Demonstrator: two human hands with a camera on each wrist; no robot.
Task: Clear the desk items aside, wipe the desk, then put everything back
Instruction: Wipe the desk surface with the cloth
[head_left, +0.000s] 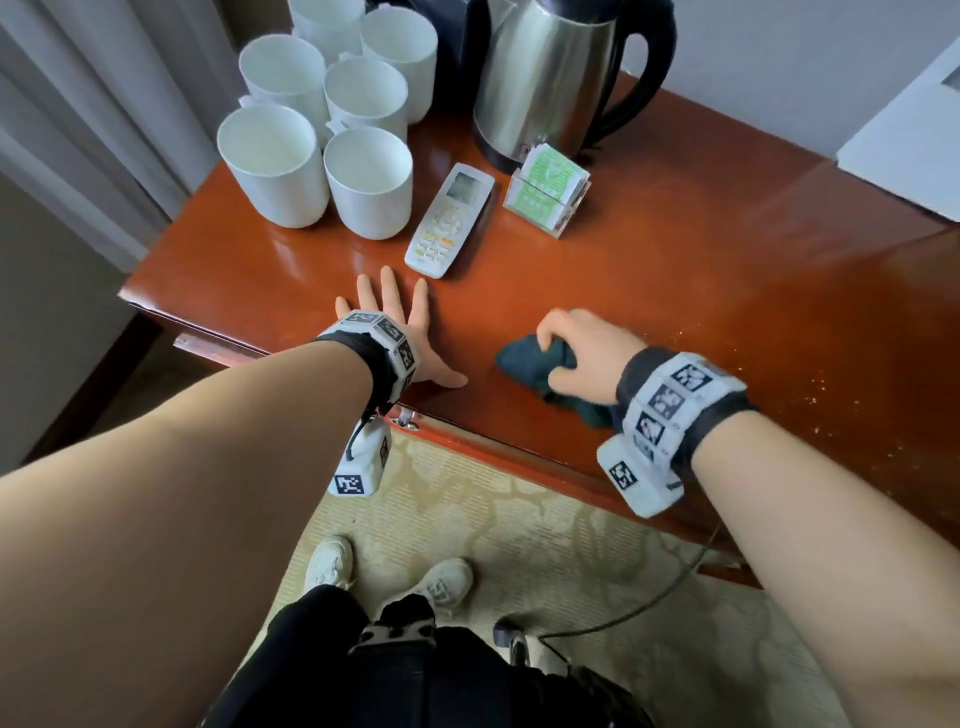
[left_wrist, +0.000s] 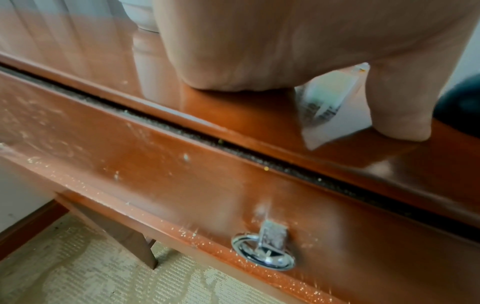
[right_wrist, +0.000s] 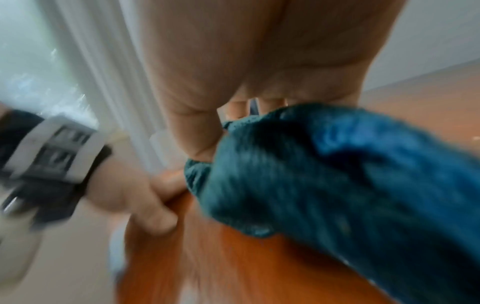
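She's at the wiping step, right hand (head_left: 584, 351) bunched around the teal cloth (head_left: 535, 364) on the desk (head_left: 701, 291), left hand (head_left: 400, 322) flat beside it, next sweeping toward the remote (head_left: 449, 221) ahead

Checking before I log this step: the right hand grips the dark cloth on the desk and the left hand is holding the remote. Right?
Not quite. The left hand holds nothing: it lies flat and open on the desk, short of the remote, as the head view shows. The right hand does grip the dark cloth on the desk.
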